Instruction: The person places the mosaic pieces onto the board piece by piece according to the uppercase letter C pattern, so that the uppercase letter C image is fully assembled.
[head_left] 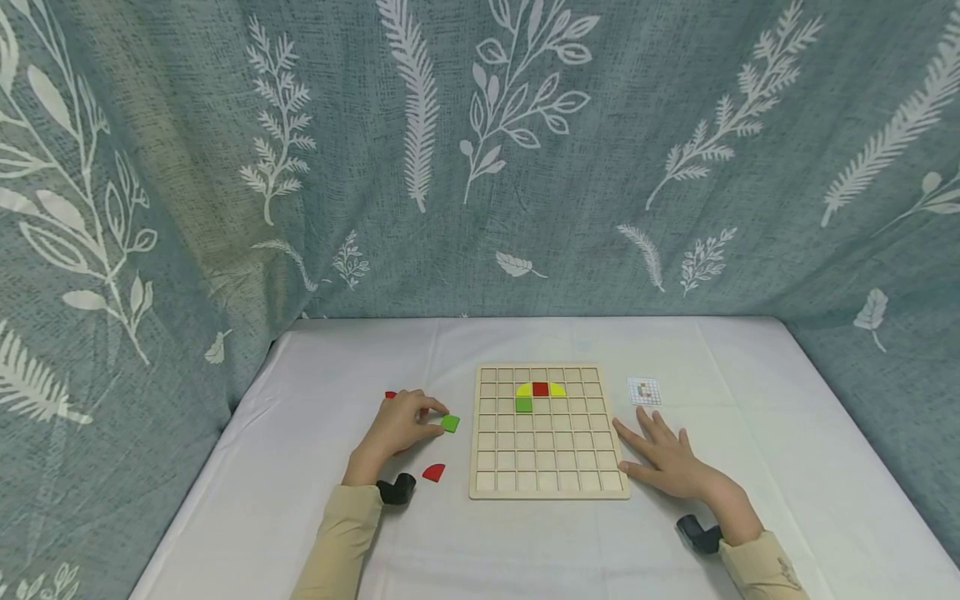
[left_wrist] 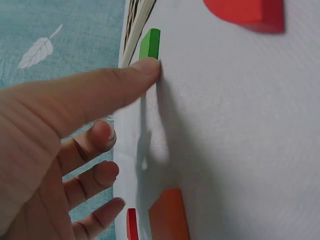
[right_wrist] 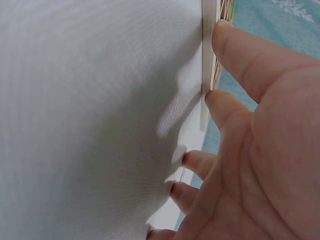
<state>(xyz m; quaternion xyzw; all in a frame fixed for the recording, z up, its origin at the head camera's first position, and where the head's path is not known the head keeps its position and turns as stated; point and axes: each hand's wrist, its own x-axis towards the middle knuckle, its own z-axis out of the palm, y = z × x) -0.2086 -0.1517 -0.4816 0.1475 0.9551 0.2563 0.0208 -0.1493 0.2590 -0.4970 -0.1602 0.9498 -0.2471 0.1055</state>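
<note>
My left hand (head_left: 400, 427) pinches a small green square tile (head_left: 450, 423) just left of the wooden grid board (head_left: 534, 457). In the left wrist view the thumb covers the lower part of that green tile (left_wrist: 150, 44), and its index finger is hidden. Spread wide, my right hand (head_left: 670, 463) has its thumb and index fingertip at the board's right edge; the right wrist view shows the thumb (right_wrist: 250, 55) up on the rim. A red square (head_left: 540, 389) sits on the board between two yellow quarter-round tiles (head_left: 523, 390), with another green square (head_left: 523, 405) below the left one.
A red quarter-round tile (head_left: 434, 473) lies in front of the left hand. Beyond that hand, partly covered, are a red piece (head_left: 390, 394) and an orange-red block (left_wrist: 168, 217). A small printed pattern card (head_left: 644, 392) lies right of the board. A leaf-patterned curtain (head_left: 465, 233) hangs behind the table.
</note>
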